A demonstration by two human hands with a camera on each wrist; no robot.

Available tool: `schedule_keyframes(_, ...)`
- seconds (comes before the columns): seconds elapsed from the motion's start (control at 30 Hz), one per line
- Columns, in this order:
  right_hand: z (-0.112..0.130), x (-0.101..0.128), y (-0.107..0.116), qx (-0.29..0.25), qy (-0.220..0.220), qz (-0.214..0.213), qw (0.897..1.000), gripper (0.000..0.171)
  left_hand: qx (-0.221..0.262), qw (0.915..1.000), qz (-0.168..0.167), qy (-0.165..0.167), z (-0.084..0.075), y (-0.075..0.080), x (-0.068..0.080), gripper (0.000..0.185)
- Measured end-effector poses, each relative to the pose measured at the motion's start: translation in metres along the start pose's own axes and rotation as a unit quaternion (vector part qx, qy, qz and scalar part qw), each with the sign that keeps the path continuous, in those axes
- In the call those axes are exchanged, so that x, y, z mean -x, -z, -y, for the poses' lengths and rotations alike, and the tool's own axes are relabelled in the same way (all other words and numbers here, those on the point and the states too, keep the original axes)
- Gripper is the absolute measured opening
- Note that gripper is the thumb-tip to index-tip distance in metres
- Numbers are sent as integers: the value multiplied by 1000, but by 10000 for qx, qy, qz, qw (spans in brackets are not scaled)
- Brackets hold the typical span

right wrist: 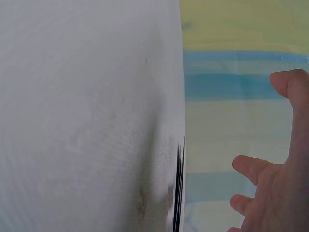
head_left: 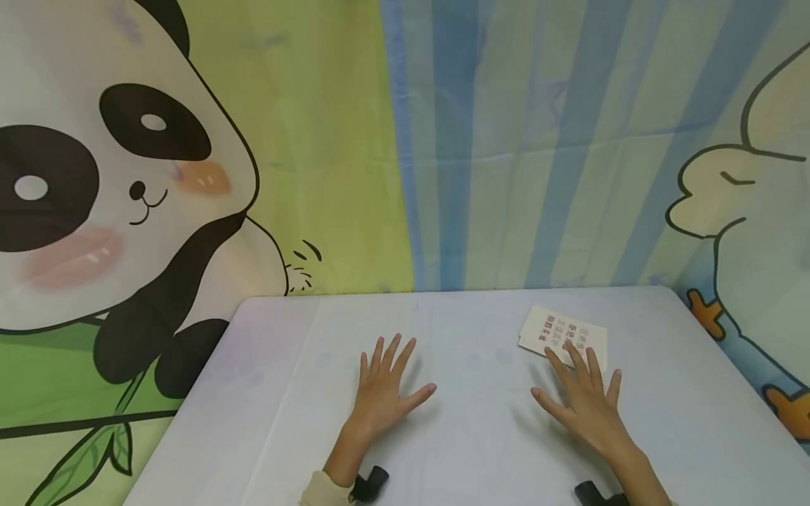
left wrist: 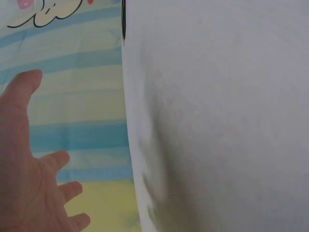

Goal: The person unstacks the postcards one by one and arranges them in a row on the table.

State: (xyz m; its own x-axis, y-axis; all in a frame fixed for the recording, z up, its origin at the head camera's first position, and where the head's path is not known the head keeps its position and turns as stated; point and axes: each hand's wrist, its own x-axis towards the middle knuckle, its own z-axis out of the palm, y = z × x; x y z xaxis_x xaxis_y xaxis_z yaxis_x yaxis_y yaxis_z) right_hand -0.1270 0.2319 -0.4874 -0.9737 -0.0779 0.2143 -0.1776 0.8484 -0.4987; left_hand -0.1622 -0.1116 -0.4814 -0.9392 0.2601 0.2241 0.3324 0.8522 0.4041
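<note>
Left hand: I am laying my left hand (head_left: 382, 393) flat on the desk (head_left: 455, 450), palm down, fingers (head_left: 387, 355) spreading wide and holding nothing.
Right hand: I am resting my right hand (head_left: 585, 404) palm down on the desk too, fingers (head_left: 572, 362) straight and fanning out, gripping nothing.
Card stack: a small stack of white cards (head_left: 560, 335) with red and dark print is lying flat on the desk right at my right fingertips; the middle fingertips are overlapping its near edge, though I cannot tell whether they are pressing on it.
Gap: my left fingers are staying well apart from the cards, with bare desk between my two hands.
Wrist views: each is showing only pale desk cloth and a spread hand (left wrist: 29, 183) (right wrist: 277, 193) at the edge.
Backdrop: beyond my fingertips a cartoon cloth with a panda (head_left: 107, 183) and blue stripes (head_left: 455, 140) is hanging behind the desk.
</note>
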Motion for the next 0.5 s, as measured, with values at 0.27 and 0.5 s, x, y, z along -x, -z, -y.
schedule_keyframes(0.27,-8,-2,-1,-277,262,-448,9983,72,268,9978,-604,53,-7,-2,-4,86)
schedule_keyframes(0.5,-18,-5,1,-811,148,-620,9947,77,901,9948,-448,-130,-14,-7,-8,83)
